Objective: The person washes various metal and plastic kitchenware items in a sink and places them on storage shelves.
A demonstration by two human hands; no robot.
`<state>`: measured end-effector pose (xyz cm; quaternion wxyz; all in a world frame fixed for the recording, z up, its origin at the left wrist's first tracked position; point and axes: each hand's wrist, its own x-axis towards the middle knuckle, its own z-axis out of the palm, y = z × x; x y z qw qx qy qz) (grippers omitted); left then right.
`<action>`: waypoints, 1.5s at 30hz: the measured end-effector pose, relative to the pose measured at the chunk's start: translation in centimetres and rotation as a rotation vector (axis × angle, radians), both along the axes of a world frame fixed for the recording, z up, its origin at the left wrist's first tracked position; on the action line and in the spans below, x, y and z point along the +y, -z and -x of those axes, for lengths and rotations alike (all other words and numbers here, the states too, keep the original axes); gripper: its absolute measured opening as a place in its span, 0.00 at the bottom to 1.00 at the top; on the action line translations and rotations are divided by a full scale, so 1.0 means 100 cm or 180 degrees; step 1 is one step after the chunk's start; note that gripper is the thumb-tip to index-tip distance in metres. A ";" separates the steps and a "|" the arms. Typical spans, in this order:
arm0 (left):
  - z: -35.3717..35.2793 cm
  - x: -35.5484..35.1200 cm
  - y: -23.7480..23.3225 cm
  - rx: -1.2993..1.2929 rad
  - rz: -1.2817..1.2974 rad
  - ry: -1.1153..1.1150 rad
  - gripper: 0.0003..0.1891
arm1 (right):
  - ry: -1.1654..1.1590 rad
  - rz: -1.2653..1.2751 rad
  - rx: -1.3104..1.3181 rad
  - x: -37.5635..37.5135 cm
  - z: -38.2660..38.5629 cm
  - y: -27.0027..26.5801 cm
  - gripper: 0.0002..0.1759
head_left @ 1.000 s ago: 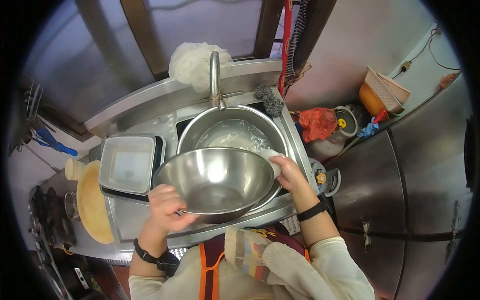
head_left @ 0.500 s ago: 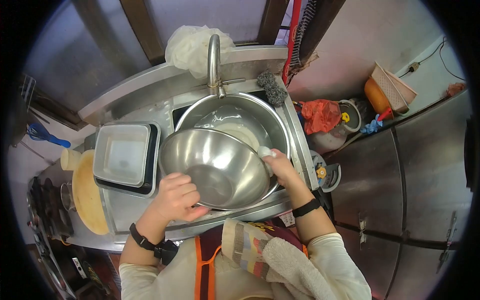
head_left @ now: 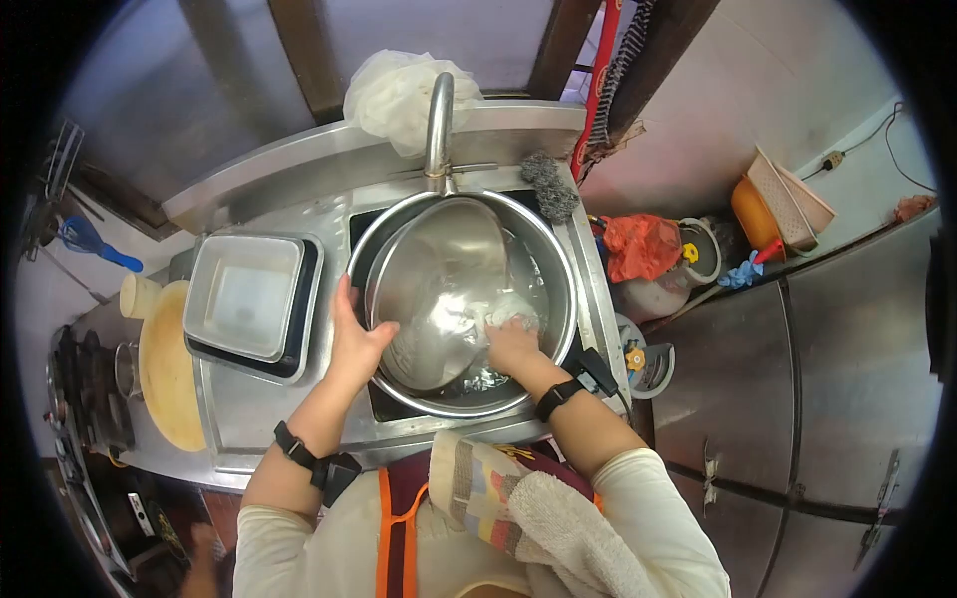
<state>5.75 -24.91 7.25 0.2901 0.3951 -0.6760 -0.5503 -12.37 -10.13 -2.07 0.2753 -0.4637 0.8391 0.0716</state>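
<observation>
A large stainless steel bowl (head_left: 439,269) lies tilted inside the round sink basin (head_left: 566,299), with water around it. My left hand (head_left: 357,334) is at the basin's left side, fingers stretched and thumb spread over the bowl's edge. Against the bowl's lower right part, my right hand (head_left: 513,349) presses a white, wadded cloth (head_left: 510,307), its fingers closed over it. Part of the cloth is hidden under that hand.
Above the basin stands a faucet (head_left: 439,130), with a grey steel-wool scourer (head_left: 548,186) to its right. Stacked rectangular trays (head_left: 244,299) and a round wooden board (head_left: 171,369) are at left. A whitish mesh bundle (head_left: 399,100) hangs behind.
The bowl has gone from above the basin's front down into it and is turned over. My left hand has moved up and opened; my right hand has moved left and down onto the bowl.
</observation>
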 end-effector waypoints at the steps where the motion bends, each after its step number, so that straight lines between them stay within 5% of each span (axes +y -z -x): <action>1: 0.001 0.001 0.002 0.0064 -0.0191 0.0194 0.40 | -0.0054 -0.0113 0.0020 -0.002 -0.003 0.001 0.24; 3: 0.003 0.002 -0.001 0.0185 -0.0573 0.0582 0.39 | -0.0163 -0.0340 0.0053 -0.008 -0.012 0.002 0.24; 6: 0.005 0.011 0.001 -0.0151 0.0259 0.0683 0.39 | -0.0768 -0.0636 -0.0082 -0.017 -0.029 0.008 0.24; 8: 0.008 0.019 0.010 0.0091 0.0446 0.0782 0.39 | -0.0983 -0.0661 -0.1033 -0.031 -0.041 0.002 0.24; 12: 0.011 0.030 0.000 0.0186 0.0474 0.0791 0.39 | 0.0537 0.1533 -0.3787 -0.038 -0.072 -0.026 0.27; 15: 0.012 0.029 0.004 0.0435 0.0356 0.0723 0.38 | 0.0610 0.1882 -0.4356 -0.041 -0.076 -0.045 0.30; 20: 0.010 0.027 -0.011 0.0292 0.0583 0.0499 0.38 | -0.0982 0.0561 -0.1887 -0.026 -0.058 0.027 0.33; 22: 0.007 0.025 -0.019 0.0178 0.0828 0.0483 0.39 | -0.0710 -0.0335 -0.1010 -0.015 -0.043 -0.032 0.32; 25: 0.004 0.026 -0.038 -0.0024 0.0990 0.0445 0.39 | -0.0611 -0.0070 0.0099 -0.004 -0.021 -0.017 0.30; 32: -0.007 0.026 -0.084 -0.0323 0.2118 0.0637 0.34 | 0.0487 0.0345 -0.0454 0.003 0.030 -0.052 0.29; 37: -0.019 0.034 -0.107 -0.0183 0.2511 0.0390 0.29 | 0.1315 0.1676 -0.0880 0.016 0.052 -0.058 0.39; 43: -0.035 0.046 -0.118 0.0322 0.3324 0.0600 0.18 | 0.1257 0.3369 -0.2732 0.018 0.067 -0.069 0.40; 45: -0.038 0.055 -0.126 0.0284 0.3652 0.0878 0.16 | 0.0831 0.3675 -0.2617 0.021 0.072 -0.070 0.30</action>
